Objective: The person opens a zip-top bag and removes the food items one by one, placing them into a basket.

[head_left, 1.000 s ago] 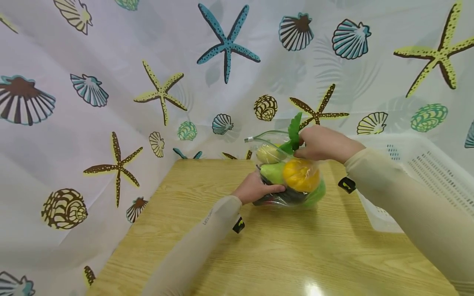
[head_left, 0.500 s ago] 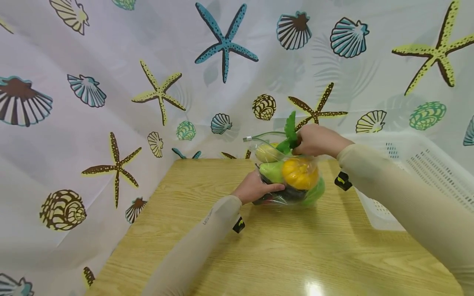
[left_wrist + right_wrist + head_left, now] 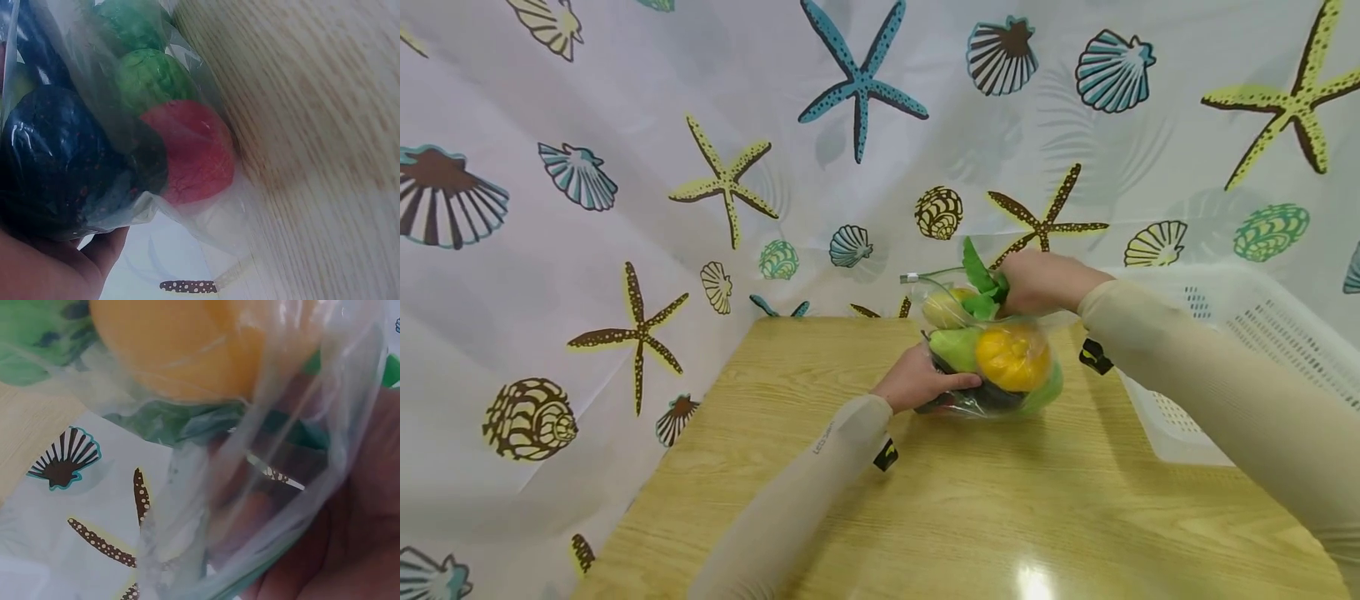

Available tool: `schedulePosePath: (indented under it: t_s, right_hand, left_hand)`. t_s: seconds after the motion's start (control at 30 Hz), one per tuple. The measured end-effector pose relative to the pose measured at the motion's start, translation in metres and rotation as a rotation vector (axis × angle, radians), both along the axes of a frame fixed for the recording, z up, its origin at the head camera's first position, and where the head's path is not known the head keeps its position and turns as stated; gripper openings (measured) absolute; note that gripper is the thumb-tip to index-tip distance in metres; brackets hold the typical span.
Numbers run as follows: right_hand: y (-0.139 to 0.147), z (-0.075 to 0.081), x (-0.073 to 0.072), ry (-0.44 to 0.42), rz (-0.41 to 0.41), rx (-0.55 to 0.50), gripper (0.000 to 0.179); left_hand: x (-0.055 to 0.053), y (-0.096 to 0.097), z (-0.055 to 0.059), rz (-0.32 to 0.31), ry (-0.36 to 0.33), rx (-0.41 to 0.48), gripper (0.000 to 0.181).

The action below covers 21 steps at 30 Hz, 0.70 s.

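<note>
A clear zip bag (image 3: 977, 407) packed with play fruit and vegetables stands on the table. Inside are a yellow-orange pumpkin (image 3: 1013, 357), a green pear (image 3: 955, 348), a yellow fruit (image 3: 946, 308) and dark purple pieces; a red round piece (image 3: 194, 153) and a green ball (image 3: 153, 81) show in the left wrist view. My left hand (image 3: 917, 382) grips the bag's left side, thumb across its front. At the bag's mouth, my right hand (image 3: 1037, 282) holds a green leafy piece (image 3: 983, 283). Through the plastic, its fingers show blurred in the right wrist view.
A white perforated plastic basket (image 3: 1180, 442) stands to the right, partly behind my right sleeve. The wooden table (image 3: 820, 500) meets a white curtain (image 3: 790, 67) printed with shells and starfish at the back and left.
The leafy piece has tipped lower and to the left at the bag's mouth, and my right hand has turned slightly. My left hand keeps its grip on the bag.
</note>
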State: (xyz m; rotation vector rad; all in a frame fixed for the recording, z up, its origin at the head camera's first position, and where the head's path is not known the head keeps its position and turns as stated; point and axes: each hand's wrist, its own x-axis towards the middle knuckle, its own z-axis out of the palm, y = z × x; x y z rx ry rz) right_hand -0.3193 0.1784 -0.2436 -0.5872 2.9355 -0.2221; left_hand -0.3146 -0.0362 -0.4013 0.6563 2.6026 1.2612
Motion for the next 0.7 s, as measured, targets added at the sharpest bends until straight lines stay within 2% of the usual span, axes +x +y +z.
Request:
schedulePosePath:
  t_s: [0.13, 0.37, 0.5, 0.7]
  right_hand:
    - [-0.003, 0.004, 0.001, -0.038, 0.012, 0.027, 0.029]
    - [-0.006, 0.004, 0.004, -0.012, 0.017, 0.078, 0.028]
    - [-0.004, 0.003, 0.007, 0.004, 0.034, 0.056, 0.032]
    - [-0.002, 0.005, 0.012, 0.026, 0.064, 0.008, 0.028]
  left_hand:
    - [0.001, -0.001, 0.000, -0.004, -0.014, 0.012, 0.067]
    - [0.001, -0.001, -0.002, -0.011, -0.043, 0.053, 0.063]
    - [0.003, 0.000, -0.001, -0.015, -0.047, 0.061, 0.062]
    - [0.005, 0.000, 0.000, -0.011, -0.023, 0.024, 0.063]
